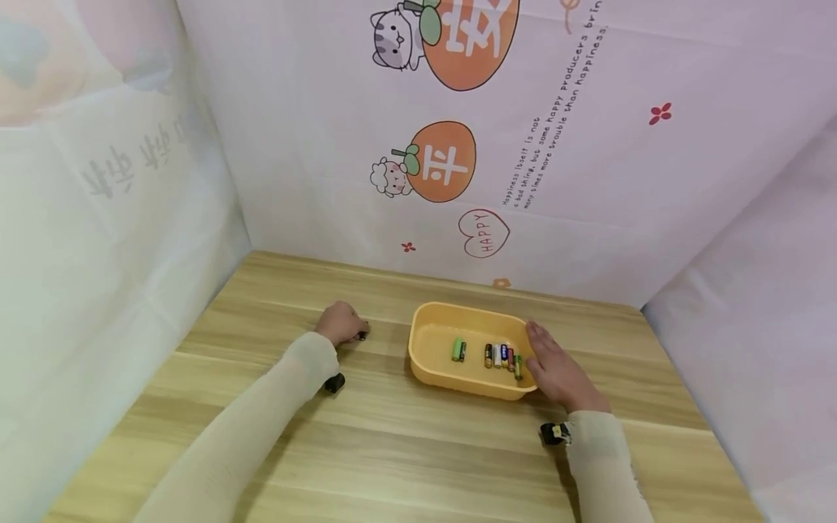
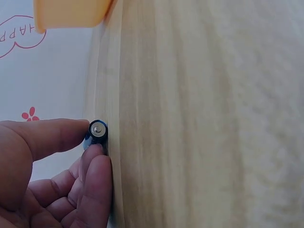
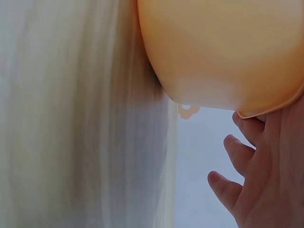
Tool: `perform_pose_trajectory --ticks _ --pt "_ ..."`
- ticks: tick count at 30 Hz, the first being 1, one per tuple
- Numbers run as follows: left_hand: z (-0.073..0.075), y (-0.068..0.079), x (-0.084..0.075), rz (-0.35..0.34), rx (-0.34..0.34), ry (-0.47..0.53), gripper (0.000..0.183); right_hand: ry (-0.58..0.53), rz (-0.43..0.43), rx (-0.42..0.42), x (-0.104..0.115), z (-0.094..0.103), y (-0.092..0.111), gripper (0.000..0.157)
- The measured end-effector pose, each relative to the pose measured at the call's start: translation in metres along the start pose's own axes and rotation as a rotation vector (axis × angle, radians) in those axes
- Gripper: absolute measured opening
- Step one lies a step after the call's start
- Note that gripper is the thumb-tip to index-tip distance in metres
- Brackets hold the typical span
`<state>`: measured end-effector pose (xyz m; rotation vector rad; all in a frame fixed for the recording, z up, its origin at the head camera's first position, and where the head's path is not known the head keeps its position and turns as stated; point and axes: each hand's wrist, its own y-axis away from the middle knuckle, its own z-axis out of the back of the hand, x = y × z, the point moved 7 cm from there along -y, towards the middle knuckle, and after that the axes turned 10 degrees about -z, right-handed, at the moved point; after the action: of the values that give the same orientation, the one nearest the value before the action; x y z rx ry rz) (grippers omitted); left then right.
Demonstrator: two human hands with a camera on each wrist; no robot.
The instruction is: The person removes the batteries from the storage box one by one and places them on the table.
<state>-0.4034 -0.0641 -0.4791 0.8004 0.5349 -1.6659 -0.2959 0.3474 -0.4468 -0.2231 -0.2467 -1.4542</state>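
My left hand [image 1: 339,324] pinches a dark blue battery [image 2: 98,129] between thumb and fingers, close over the wooden table left of the box. One round end of the battery, with its metal terminal, faces the left wrist camera. My right hand [image 1: 559,370] rests on the right rim of a yellow plastic box [image 1: 467,382], its fingers mostly straight and a little spread below the rim in the right wrist view. Inside the box lie a green battery [image 1: 456,349] beside a darker one, and a row of several mixed-colour batteries [image 1: 504,356] towards the right end.
The wood-grain table [image 1: 405,450] runs back to a printed white cloth [image 1: 575,247] that stands behind it. More white cloth hangs along the left and right sides. A small black device [image 1: 555,434] sits at the right wrist, another [image 1: 335,383] at the left.
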Motion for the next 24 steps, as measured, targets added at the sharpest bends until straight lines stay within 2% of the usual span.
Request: perform_pose_trajectory --ticks 6,11,18,24 --pt "-0.001 -0.001 -0.007 -0.023 0.000 0.024 0.025 -0.001 -0.003 0.004 -0.005 0.000 -0.001 0.062" --pt "0.001 0.001 -0.009 -0.015 -0.009 0.011 0.025 0.009 0.010 0.003 -0.005 0.000 -0.004 0.062" --pt "0.001 0.001 -0.004 -0.014 0.014 0.033 0.024 0.008 0.013 0.012 -0.001 0.001 -0.005 0.062" --pt "0.002 0.000 0.002 -0.024 0.044 0.102 0.021 0.039 0.023 -0.001 0.004 0.000 -0.003 0.060"
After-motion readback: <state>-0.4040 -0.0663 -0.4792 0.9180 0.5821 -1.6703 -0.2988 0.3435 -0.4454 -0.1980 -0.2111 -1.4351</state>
